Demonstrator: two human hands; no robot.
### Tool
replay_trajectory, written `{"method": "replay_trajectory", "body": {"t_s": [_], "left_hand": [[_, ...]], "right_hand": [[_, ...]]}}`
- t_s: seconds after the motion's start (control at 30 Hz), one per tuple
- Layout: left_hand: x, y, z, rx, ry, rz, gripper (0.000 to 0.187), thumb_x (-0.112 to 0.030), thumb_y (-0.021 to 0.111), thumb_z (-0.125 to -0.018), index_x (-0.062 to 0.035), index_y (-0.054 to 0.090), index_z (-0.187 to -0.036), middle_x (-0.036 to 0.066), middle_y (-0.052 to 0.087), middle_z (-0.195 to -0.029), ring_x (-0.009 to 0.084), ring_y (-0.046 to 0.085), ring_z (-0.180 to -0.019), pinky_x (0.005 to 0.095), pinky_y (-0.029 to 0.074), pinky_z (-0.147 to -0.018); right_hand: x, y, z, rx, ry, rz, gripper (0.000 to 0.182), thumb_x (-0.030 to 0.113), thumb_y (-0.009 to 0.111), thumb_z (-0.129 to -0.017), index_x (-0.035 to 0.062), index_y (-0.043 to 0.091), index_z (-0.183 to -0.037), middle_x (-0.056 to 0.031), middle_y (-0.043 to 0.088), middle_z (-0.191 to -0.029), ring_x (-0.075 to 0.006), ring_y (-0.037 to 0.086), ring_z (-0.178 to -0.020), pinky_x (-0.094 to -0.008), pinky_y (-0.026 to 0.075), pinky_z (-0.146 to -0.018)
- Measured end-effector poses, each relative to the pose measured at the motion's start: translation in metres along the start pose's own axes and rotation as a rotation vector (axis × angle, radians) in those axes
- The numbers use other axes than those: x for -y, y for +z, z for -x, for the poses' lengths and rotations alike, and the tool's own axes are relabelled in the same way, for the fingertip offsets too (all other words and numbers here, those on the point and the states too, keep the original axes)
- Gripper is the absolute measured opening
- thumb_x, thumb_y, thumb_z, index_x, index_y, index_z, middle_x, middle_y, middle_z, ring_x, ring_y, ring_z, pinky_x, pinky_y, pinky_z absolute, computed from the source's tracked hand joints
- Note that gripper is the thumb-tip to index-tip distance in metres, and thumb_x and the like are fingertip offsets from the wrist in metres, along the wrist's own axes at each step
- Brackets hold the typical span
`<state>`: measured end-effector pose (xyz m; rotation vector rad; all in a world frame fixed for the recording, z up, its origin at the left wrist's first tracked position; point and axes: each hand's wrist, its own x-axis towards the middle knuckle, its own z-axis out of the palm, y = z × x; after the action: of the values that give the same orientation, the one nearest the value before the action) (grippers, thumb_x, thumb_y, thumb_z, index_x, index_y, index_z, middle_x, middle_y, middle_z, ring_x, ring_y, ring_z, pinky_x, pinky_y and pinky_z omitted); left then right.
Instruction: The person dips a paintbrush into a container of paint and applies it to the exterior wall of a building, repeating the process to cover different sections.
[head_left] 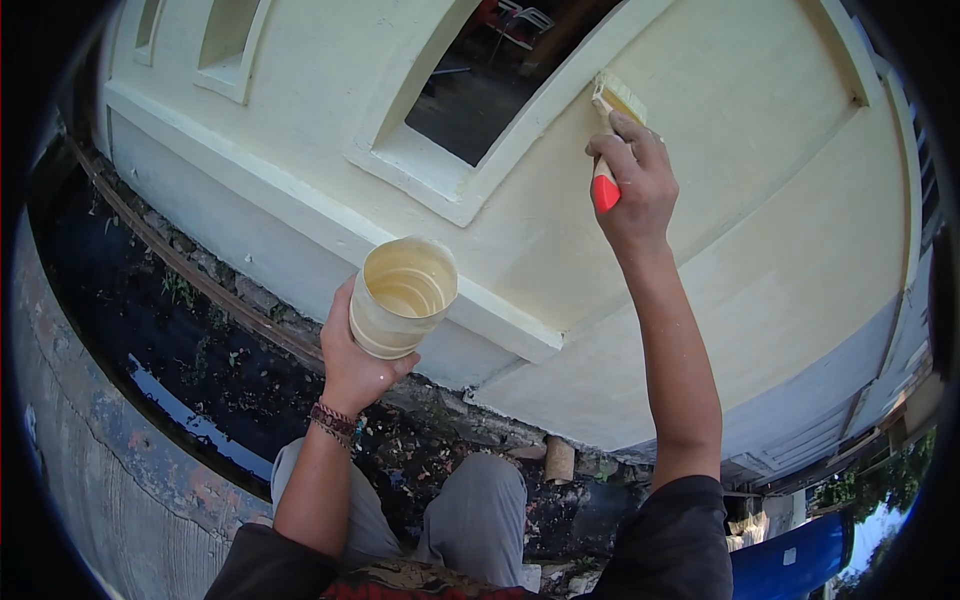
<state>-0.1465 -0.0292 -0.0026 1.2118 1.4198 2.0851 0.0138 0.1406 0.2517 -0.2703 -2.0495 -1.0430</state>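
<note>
My right hand is closed round the handle of a paintbrush with a red handle end. Its pale bristles lie against the cream wall, just right of the window frame. Lower and to the left, my left hand grips a cut-off plastic container from below and the side. Cream paint coats the inside of that container, and its open mouth faces up toward me. Bracelets circle my left wrist.
A ledge runs along the wall under the window opening. Below, a ditch with dark water and debris lies beside a concrete edge. A short pipe sticks out at the wall's foot. A blue barrel is at lower right.
</note>
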Motion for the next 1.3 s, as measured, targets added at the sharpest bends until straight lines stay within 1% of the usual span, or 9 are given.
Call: {"method": "replay_trajectory", "body": {"t_s": [0.17, 0.23, 0.33, 0.5, 0.6, 0.77, 0.9, 1.0, 1.3], "left_hand": [[0.000, 0.000, -0.001, -0.015, -0.011, 0.033, 0.097, 0.000, 0.088, -0.050, -0.0007, 0.046, -0.137, 0.011, 0.062, -0.125, 0.0223, 0.062, -0.115, 0.0361, 0.050, -0.100], [-0.001, -0.001, -0.003, -0.016, -0.018, 0.044, 0.097, 0.000, 0.088, -0.050, -0.0007, 0.046, -0.137, 0.011, 0.062, -0.125, 0.0220, 0.062, -0.115, 0.0360, 0.049, -0.100], [-0.001, -0.002, -0.002, -0.022, -0.034, 0.040, 0.096, 0.000, 0.088, -0.051, -0.0007, 0.046, -0.137, 0.010, 0.062, -0.124, 0.0215, 0.062, -0.115, 0.0358, 0.049, -0.100], [0.002, -0.003, -0.003, -0.012, -0.020, 0.021, 0.094, -0.001, 0.088, -0.051, -0.0006, 0.047, -0.136, 0.011, 0.063, -0.123, 0.0218, 0.063, -0.113, 0.0358, 0.050, -0.099], [0.003, -0.004, -0.003, -0.018, -0.010, -0.005, 0.095, -0.001, 0.088, -0.051, -0.0004, 0.046, -0.136, 0.011, 0.064, -0.123, 0.0219, 0.063, -0.113, 0.0359, 0.050, -0.099], [0.000, -0.004, -0.002, -0.033, 0.005, 0.028, 0.096, 0.000, 0.088, -0.051, -0.0002, 0.046, -0.137, 0.012, 0.063, -0.124, 0.0217, 0.063, -0.114, 0.0358, 0.050, -0.099], [-0.002, -0.005, -0.002, -0.036, 0.012, 0.026, 0.097, 0.001, 0.089, -0.050, -0.0002, 0.046, -0.137, 0.012, 0.063, -0.124, 0.0217, 0.062, -0.115, 0.0357, 0.050, -0.100], [0.001, -0.003, -0.002, -0.022, 0.008, 0.016, 0.097, 0.001, 0.089, -0.051, -0.0001, 0.045, -0.137, 0.012, 0.063, -0.124, 0.0217, 0.062, -0.115, 0.0358, 0.050, -0.100], [-0.005, -0.003, 0.000, -0.037, -0.025, 0.093, 0.098, 0.000, 0.088, -0.051, 0.0002, 0.044, -0.138, 0.011, 0.063, -0.124, 0.0214, 0.062, -0.114, 0.0354, 0.049, -0.100]], "right_hand": [[0.064, 0.033, 0.087, 0.523, -0.271, -0.122, 0.018, 0.004, 0.068, -0.075, 0.0097, 0.068, -0.092, -0.0119, 0.067, -0.110, -0.0293, 0.067, -0.101, -0.0403, 0.057, -0.078], [0.065, 0.031, 0.081, 0.783, 0.114, -0.593, 0.017, 0.003, 0.067, -0.075, 0.0070, 0.068, -0.092, -0.0131, 0.069, -0.101, -0.0332, 0.067, -0.092, -0.0405, 0.056, -0.076], [0.012, 0.019, 0.028, 0.369, 0.571, -0.704, 0.017, -0.002, 0.071, -0.077, 0.0023, 0.068, -0.093, -0.0120, 0.071, -0.086, -0.0250, 0.066, -0.070, -0.0328, 0.053, -0.068], [-0.025, -0.001, -0.016, -0.351, 0.069, -0.194, 0.016, -0.005, 0.073, -0.077, 0.0061, 0.070, -0.089, -0.0137, 0.071, -0.099, -0.0251, 0.070, -0.083, -0.0343, 0.058, -0.072], [0.017, 0.019, 0.035, 0.073, -0.055, -0.086, 0.013, 0.004, 0.068, -0.075, 0.0076, 0.066, -0.088, -0.0176, 0.066, -0.116, -0.0339, 0.065, -0.111, -0.0412, 0.058, -0.088], [0.089, 0.047, 0.129, 0.651, -0.232, -0.396, 0.010, 0.007, 0.066, -0.079, 0.0071, 0.065, -0.089, -0.0167, 0.068, -0.112, -0.0321, 0.067, -0.104, -0.0396, 0.058, -0.083], [0.034, 0.028, 0.054, 0.204, 0.404, -0.647, 0.018, -0.005, 0.071, -0.075, 0.0038, 0.067, -0.090, -0.0120, 0.071, -0.090, -0.0288, 0.070, -0.080, -0.0347, 0.057, -0.073], [0.007, 0.015, 0.016, -0.271, 0.216, -0.412, 0.018, -0.006, 0.071, -0.077, 0.0056, 0.066, -0.090, -0.0140, 0.070, -0.097, -0.0293, 0.071, -0.088, -0.0358, 0.058, -0.074], [0.107, 0.049, 0.118, 0.606, 0.084, -0.412, 0.012, 0.006, 0.066, -0.075, 0.0056, 0.065, -0.088, -0.0172, 0.069, -0.107, -0.0344, 0.066, -0.099, -0.0418, 0.057, -0.084]]}}
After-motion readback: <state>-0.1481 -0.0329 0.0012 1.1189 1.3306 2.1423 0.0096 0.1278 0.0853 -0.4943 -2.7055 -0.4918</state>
